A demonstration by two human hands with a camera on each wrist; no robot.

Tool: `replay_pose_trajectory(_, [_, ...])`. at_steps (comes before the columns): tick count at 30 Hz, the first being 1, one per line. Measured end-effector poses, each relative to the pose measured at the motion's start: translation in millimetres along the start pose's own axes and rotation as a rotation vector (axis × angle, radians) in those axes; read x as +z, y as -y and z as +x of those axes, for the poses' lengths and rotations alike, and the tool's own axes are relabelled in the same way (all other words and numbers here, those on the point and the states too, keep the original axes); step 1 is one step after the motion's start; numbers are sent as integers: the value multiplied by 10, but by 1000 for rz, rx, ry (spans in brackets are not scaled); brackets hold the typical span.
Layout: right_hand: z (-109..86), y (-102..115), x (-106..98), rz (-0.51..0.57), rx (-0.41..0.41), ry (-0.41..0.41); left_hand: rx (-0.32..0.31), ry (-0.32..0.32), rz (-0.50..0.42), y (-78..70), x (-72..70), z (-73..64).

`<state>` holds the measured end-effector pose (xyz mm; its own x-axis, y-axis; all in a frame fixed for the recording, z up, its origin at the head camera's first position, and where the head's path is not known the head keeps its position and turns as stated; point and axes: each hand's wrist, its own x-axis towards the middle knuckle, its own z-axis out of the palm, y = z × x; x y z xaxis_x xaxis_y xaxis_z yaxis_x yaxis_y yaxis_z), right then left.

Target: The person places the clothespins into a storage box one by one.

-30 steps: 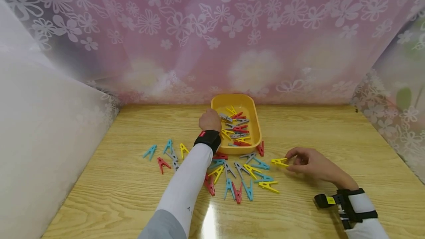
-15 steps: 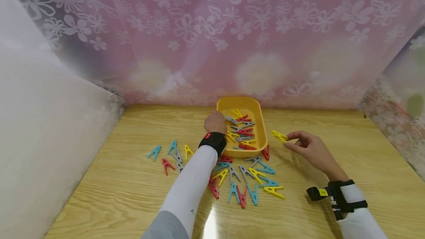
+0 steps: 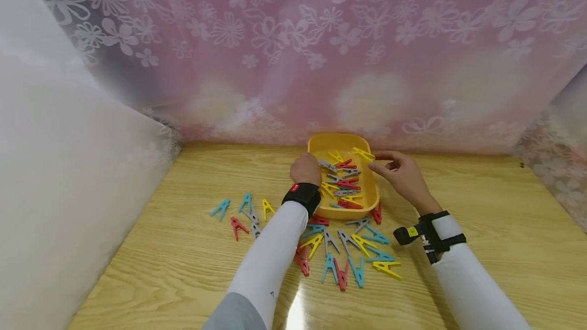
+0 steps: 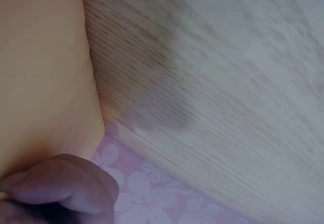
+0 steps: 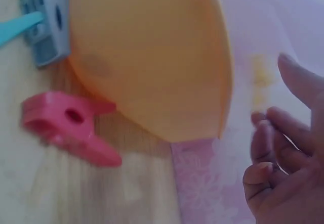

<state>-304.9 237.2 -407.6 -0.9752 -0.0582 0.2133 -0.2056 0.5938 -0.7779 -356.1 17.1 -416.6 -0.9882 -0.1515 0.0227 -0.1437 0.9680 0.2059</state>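
Observation:
In the head view, a yellow plastic basket [image 3: 373, 187] holds several red, yellow and grey clothespins [image 3: 347, 183]. My left hand [image 3: 306, 169] grips the basket's left rim; its curled fingers [image 4: 76, 186] show in the left wrist view. Over the basket's far right part is a yellow clothespin [image 3: 364, 154], blurred in the right wrist view. Just right of it, my right hand [image 3: 400, 176] reaches in across the right rim. Thumb and fingers are parted there, with the clothespin at the fingertips and no clear pinch on it.
Loose blue, red, grey and yellow clothespins lie in front of the basket, among them a blue one [image 3: 330, 268]. A smaller group with a red clothespin [image 3: 238, 227] lies left of my left forearm. A flowered pink cloth [image 3: 293, 65] hangs behind the wooden table [image 3: 183, 269].
My right hand has carried the yellow clothespin from the table on the right up over the basket, and its thumb and fingers have parted. The left hand stays on the rim.

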Motion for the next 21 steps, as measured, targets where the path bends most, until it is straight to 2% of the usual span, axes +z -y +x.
replay_pose_trajectory(4, [58,-26,57,-22,-34,9,0,-9,3,-10,28,32])
replay_pose_trajectory(9, [-54,-154,16,-54,-18,7,-7,-26,24,2,9,61])
replay_pose_trajectory(15, [-207,-232,-17,-64,76,126,0,27,32,19,-6,71])
replay_pose_trajectory(21, [-309,-219,10,-88,134,270,-5,20,0,-4,29,61])
